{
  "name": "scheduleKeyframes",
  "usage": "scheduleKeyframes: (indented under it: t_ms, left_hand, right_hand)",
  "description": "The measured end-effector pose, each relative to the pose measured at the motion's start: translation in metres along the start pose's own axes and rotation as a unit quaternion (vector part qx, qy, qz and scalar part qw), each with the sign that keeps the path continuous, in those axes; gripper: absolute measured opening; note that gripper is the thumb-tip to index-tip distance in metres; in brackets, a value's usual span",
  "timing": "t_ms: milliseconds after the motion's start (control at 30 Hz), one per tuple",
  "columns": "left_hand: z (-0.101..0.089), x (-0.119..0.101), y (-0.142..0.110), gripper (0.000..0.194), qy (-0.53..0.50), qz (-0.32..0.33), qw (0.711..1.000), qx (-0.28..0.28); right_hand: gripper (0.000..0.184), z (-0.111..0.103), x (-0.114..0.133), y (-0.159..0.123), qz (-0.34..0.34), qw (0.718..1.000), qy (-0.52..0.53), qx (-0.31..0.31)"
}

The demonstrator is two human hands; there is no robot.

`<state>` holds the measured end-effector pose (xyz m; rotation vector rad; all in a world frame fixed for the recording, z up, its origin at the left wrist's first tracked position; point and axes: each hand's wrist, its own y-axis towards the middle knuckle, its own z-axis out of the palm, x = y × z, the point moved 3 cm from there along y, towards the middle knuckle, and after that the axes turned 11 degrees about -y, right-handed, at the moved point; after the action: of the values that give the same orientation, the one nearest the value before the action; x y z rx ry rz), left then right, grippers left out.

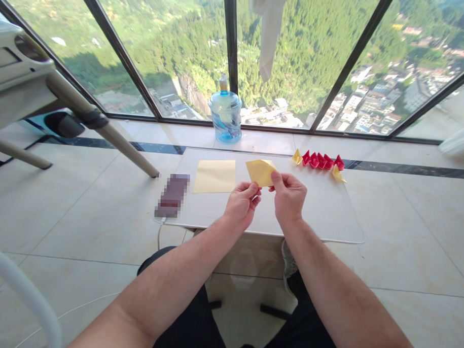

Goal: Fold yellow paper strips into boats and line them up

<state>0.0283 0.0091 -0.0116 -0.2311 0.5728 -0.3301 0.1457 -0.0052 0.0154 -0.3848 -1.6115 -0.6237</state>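
A partly folded piece of yellow paper (259, 171) is held up above the white table, pinched between both hands. My left hand (243, 201) grips its lower left edge with thumb and fingers. On the other side, my right hand (289, 194) has its thumb pressed on the paper's right corner. Flat on the table to the left lies a sheet of yellow paper (215, 176). At the table's far right stands a row of several red folded paper pieces (319, 161), with a yellow folded paper piece (297, 157) at its left end and another (337, 174) in front at right.
The low white table (310, 212) stands before my knees. A phone (172, 195) with a charging cable lies at its left edge. Behind the table, a blue water jug (225, 117) stands by the window. A metal chair leg (122, 147) slants down at the left.
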Motion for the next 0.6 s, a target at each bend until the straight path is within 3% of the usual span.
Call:
scheduleKeyframes:
  t_ms: [100,400,600]
  left_hand:
    - [0.0,0.001,-0.001,0.04,0.01,-0.002,1.0,0.01]
    - [-0.002,0.005,0.001,0.038,0.085,0.006,0.996,0.026]
    - [0.01,-0.02,0.011,0.034,0.135,0.059,0.981,0.126]
  right_hand:
    - [0.036,0.001,0.0,0.003,0.004,1.0,0.014,0.026]
    - [0.04,-0.006,0.001,0.005,-0.008,0.997,-0.069,-0.016]
    - [0.035,-0.001,0.004,-0.005,-0.058,0.99,-0.121,0.048]
